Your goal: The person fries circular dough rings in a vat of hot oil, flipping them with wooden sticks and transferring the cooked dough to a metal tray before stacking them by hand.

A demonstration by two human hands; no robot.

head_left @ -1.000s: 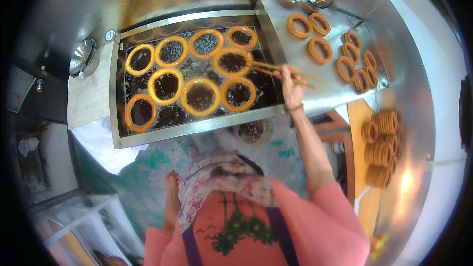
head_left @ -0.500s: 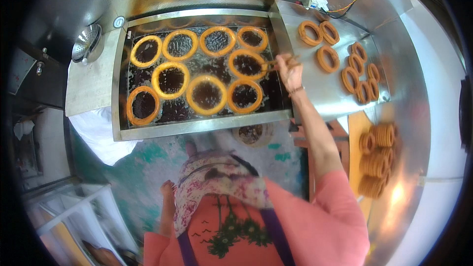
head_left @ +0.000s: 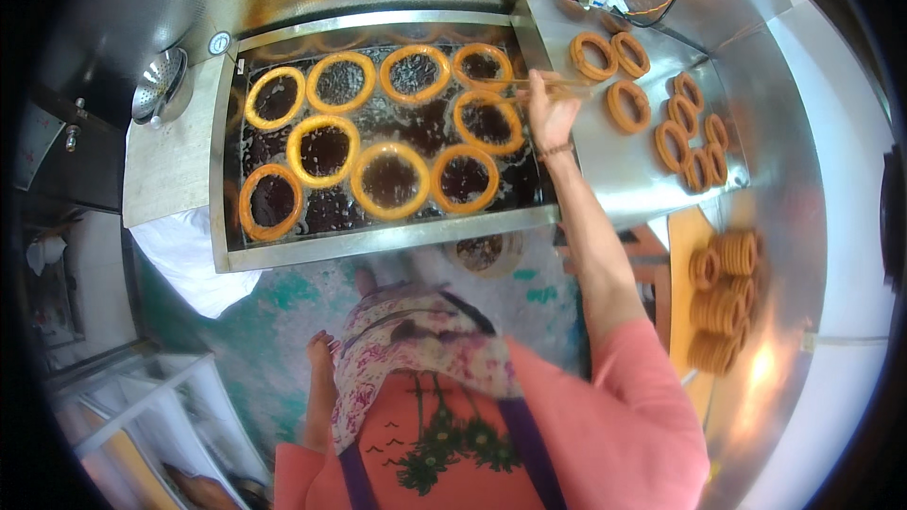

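over the fryer (head_left: 378, 246), right hand (head_left: 550, 113) grips chopsticks (head_left: 515, 85).

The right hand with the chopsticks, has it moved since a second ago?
Yes. The right hand has shifted left along the fryer, from its right rim toward the rings in oil.

A commercial frying kitchen or street-food stall: a large rectangular steel fryer (head_left: 378, 246) full of dark bubbling oil carries eight golden dough rings (head_left: 389, 179). To its right a steel draining tray (head_left: 633, 179) holds browned rings (head_left: 627, 106), and more fried rings (head_left: 723, 297) are stacked nearer right.
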